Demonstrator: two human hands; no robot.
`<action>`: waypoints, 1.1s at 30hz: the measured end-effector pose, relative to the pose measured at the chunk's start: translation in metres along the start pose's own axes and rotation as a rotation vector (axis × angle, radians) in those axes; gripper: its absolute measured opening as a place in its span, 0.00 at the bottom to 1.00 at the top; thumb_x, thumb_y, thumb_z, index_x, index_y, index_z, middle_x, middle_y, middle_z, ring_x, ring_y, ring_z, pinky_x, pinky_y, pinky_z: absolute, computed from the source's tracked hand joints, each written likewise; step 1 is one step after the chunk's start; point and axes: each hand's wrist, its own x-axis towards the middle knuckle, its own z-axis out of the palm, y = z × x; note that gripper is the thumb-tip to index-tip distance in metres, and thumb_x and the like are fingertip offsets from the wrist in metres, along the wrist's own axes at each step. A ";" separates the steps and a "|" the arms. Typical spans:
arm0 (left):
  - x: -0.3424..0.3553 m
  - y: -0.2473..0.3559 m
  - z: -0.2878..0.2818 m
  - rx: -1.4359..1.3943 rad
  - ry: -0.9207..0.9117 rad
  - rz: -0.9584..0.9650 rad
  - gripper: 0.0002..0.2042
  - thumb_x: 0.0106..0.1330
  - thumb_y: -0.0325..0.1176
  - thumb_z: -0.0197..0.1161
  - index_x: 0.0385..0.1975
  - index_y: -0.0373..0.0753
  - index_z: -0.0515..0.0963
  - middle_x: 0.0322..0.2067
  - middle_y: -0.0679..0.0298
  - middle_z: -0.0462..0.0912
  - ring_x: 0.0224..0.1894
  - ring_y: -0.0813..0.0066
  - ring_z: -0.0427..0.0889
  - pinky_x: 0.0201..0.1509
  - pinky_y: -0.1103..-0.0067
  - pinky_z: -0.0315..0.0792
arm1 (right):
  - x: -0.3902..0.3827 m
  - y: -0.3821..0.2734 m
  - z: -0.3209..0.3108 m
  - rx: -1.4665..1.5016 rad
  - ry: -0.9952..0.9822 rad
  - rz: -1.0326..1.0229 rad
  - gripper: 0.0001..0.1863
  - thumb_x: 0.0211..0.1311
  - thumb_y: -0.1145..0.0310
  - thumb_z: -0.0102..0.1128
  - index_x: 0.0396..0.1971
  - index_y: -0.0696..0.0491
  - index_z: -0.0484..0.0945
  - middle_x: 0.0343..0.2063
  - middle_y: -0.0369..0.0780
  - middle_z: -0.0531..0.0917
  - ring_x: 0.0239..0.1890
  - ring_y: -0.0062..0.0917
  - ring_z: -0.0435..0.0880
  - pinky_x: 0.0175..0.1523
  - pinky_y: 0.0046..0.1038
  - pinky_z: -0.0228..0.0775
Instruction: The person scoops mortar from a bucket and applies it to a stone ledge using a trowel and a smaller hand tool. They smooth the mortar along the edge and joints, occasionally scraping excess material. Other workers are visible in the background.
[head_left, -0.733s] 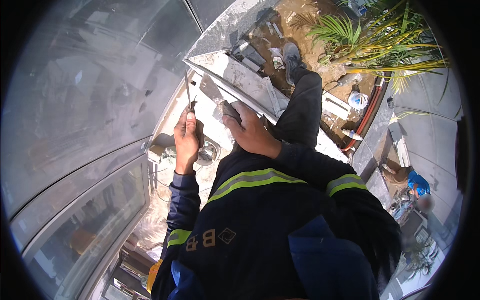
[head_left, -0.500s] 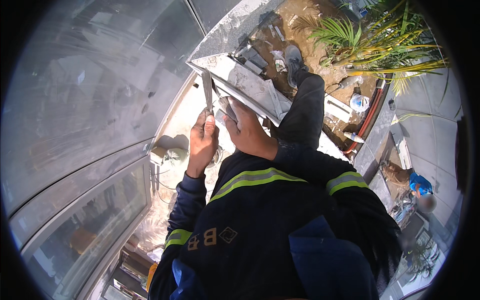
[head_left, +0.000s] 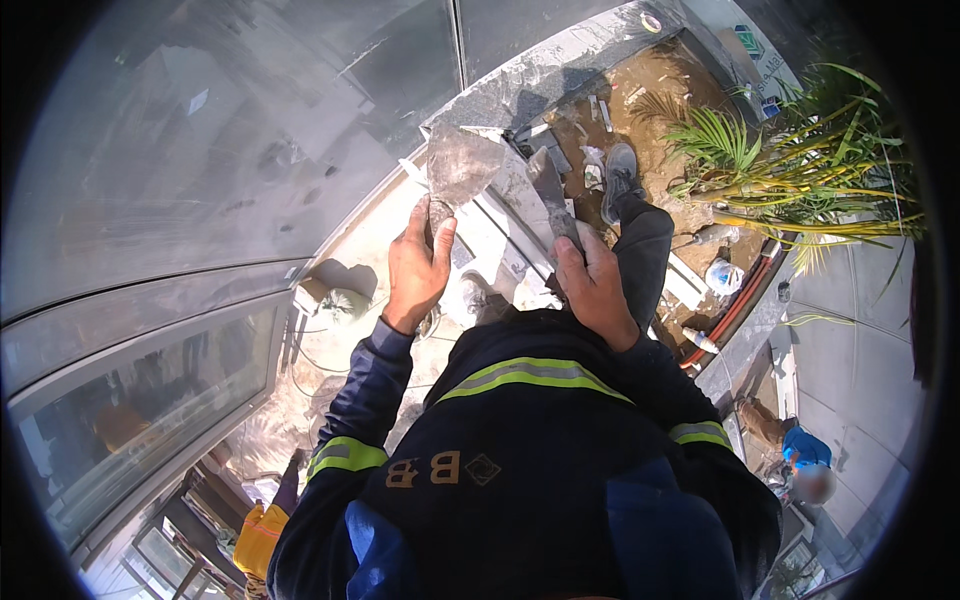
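Note:
My left hand (head_left: 416, 270) is closed round the handle of a trowel (head_left: 462, 165). Its broad blade, smeared with grey residue, lies face up toward me. In my right hand (head_left: 598, 288) is a narrow, dusty putty knife (head_left: 549, 188), its blade angled up and left. The two tools are apart, the trowel next to the glass side and the putty knife nearer my outstretched leg (head_left: 642, 245). Beneath them runs a pale, dust-covered ledge (head_left: 518, 222). Both grips are seen from above, so parts of the handles are hidden by my fingers.
Large dusty panels (head_left: 220, 140) rise on the left. A planting bed (head_left: 650, 95) with rubble and a palm (head_left: 800, 170) lies at the upper right, beside red pipes (head_left: 735, 310). A person in blue (head_left: 803, 450) is at the right, another in yellow (head_left: 258, 540) at the lower left.
My hands have drawn apart, the right moving right with the putty knife. The trowel has turned from edge-on to showing its broad face. The view has shifted.

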 end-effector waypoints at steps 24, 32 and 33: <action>-0.017 -0.031 0.052 0.007 0.015 -0.063 0.24 0.65 0.34 0.70 0.58 0.29 0.76 0.39 0.43 0.85 0.37 0.47 0.86 0.39 0.65 0.80 | 0.063 -0.018 -0.026 -0.023 -0.109 0.053 0.22 0.80 0.58 0.49 0.56 0.62 0.76 0.23 0.36 0.80 0.22 0.16 0.74 0.30 0.23 0.68; -0.111 -0.215 0.100 0.081 -0.139 -0.574 0.24 0.70 0.38 0.65 0.59 0.27 0.74 0.43 0.43 0.86 0.45 0.49 0.86 0.50 0.67 0.78 | 0.165 0.220 -0.107 -0.364 -0.112 -0.075 0.21 0.75 0.62 0.54 0.59 0.61 0.75 0.41 0.50 0.83 0.47 0.39 0.84 0.53 0.34 0.72; -0.126 -0.227 0.102 0.128 -0.155 -0.660 0.24 0.70 0.37 0.65 0.59 0.28 0.73 0.43 0.43 0.86 0.45 0.50 0.86 0.50 0.68 0.78 | 0.185 0.260 -0.109 -0.391 -0.135 -0.066 0.21 0.73 0.64 0.55 0.59 0.61 0.75 0.43 0.52 0.82 0.50 0.42 0.82 0.56 0.35 0.71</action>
